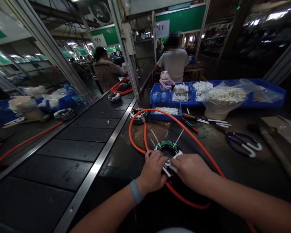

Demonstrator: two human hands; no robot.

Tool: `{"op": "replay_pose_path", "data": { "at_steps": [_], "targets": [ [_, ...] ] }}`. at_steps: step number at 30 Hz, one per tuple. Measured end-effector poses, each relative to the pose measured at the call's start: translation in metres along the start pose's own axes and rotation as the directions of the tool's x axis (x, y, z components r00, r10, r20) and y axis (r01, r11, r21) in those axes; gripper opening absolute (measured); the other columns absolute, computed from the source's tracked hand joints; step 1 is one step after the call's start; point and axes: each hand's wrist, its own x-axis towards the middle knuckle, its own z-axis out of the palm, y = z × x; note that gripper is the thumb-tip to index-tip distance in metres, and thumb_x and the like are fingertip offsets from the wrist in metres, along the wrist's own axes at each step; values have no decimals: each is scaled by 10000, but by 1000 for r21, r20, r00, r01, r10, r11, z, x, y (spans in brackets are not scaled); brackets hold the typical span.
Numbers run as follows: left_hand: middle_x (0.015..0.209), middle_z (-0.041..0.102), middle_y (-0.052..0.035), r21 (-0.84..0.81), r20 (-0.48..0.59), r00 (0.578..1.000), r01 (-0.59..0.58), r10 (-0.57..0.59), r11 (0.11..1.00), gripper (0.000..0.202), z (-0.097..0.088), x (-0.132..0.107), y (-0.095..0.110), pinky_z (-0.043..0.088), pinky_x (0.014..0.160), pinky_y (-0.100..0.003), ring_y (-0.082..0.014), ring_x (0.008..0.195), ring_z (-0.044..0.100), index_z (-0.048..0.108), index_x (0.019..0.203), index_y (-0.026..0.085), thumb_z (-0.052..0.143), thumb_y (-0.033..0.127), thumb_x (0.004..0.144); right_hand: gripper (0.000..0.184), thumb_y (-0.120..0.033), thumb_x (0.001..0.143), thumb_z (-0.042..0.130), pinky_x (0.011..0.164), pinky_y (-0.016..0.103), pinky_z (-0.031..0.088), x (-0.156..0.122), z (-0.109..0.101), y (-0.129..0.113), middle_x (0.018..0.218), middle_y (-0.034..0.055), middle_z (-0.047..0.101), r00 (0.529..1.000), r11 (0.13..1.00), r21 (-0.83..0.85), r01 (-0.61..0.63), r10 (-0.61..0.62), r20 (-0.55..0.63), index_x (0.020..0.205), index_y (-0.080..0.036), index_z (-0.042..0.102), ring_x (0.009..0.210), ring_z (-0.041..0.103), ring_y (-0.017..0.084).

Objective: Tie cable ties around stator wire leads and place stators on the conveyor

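A ring-shaped motor stator with green windings and white sleeves sticking up lies on the dark workbench in front of me. My left hand is closed on its near left edge. My right hand is closed on the near right edge, its fingers pinching white sleeved wires at the ring. An orange cable loops round the stator and passes under my hands.
A black conveyor belt runs along my left, with another stator at its edge. Blue bins of white sleeves, a bag of white parts, screwdrivers and scissors lie beyond. Two people work farther back.
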Motion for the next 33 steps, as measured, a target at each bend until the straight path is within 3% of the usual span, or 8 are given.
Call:
{"op": "replay_pose_path", "data": {
  "at_steps": [4, 7, 9, 12, 19, 26, 30, 33],
  "targets": [
    [990, 572, -97, 14, 13, 1000, -2, 1, 1000, 410, 1, -1, 0, 268, 913, -464, -271, 1015, 476, 546, 1066, 169, 562, 225, 661, 201, -49, 782, 471, 615, 282, 425, 0, 3, -12, 797, 102, 675, 998, 997, -21, -68, 68, -11, 833, -136, 645, 723, 630, 230],
    [1110, 544, -119, -20, 84, 996, -28, 30, 999, 588, -11, -2, -3, 248, 946, -477, -285, 1082, 444, 449, 1233, 171, 586, 248, 667, 187, -93, 787, 490, 659, 280, 445, -5, 4, -6, 815, 75, 688, 995, 993, 90, -81, 85, -45, 846, -172, 649, 752, 639, 224],
    [1236, 485, -130, -97, 163, 980, -100, 115, 990, 707, -23, -2, -7, 229, 983, -469, -279, 1158, 400, 299, 1355, 174, 578, 283, 714, 224, -130, 790, 504, 732, 278, 451, -12, 7, 4, 919, 58, 687, 989, 970, 241, -40, 73, -132, 961, -203, 629, 837, 634, 213],
    [1314, 441, -113, -188, 225, 955, -150, 191, 971, 584, -33, -2, -13, 216, 1017, -435, -238, 1220, 361, 231, 1395, 207, 446, 280, 857, 417, -129, 790, 463, 786, 293, 449, -22, 18, 16, 1018, 65, 659, 961, 912, 411, -18, 129, -243, 1199, -205, 494, 904, 615, 204],
    [1136, 577, -84, -132, 36, 997, -65, 70, 989, 409, -8, -1, -14, 276, 946, -403, -206, 1098, 456, 411, 1309, 208, 419, 301, 911, 604, -90, 702, 421, 785, 324, 445, -27, 41, 17, 1043, 82, 627, 942, 819, 573, -22, 209, -263, 1296, -173, 357, 894, 596, 212],
    [1078, 603, -63, -139, -58, 996, -74, 66, 988, 356, -3, -1, -10, 282, 927, -382, -187, 1052, 477, 481, 1250, 206, 445, 284, 904, 558, -109, 733, 389, 720, 318, 446, -26, 56, 8, 923, 62, 650, 895, 844, 530, 85, 169, -412, 1286, -182, 362, 804, 602, 203],
    [1012, 607, -46, -137, -49, 998, 43, -50, 990, 312, -4, 3, 0, 284, 917, -379, -180, 1001, 487, 536, 1190, 225, 472, 252, 885, 551, -119, 769, 370, 685, 313, 458, -31, 81, -2, 898, 78, 637, 788, 896, 410, 169, 127, -602, 1315, -153, 307, 757, 587, 195],
    [948, 602, -28, -106, 20, 991, 131, -130, 986, 331, -9, 8, 8, 287, 894, -382, -179, 952, 490, 541, 1181, 248, 505, 220, 853, 561, -92, 767, 374, 708, 315, 462, -33, 83, -4, 923, 103, 637, 793, 927, 333, 171, 71, -605, 1321, -101, 289, 786, 584, 200]
  ]
}}
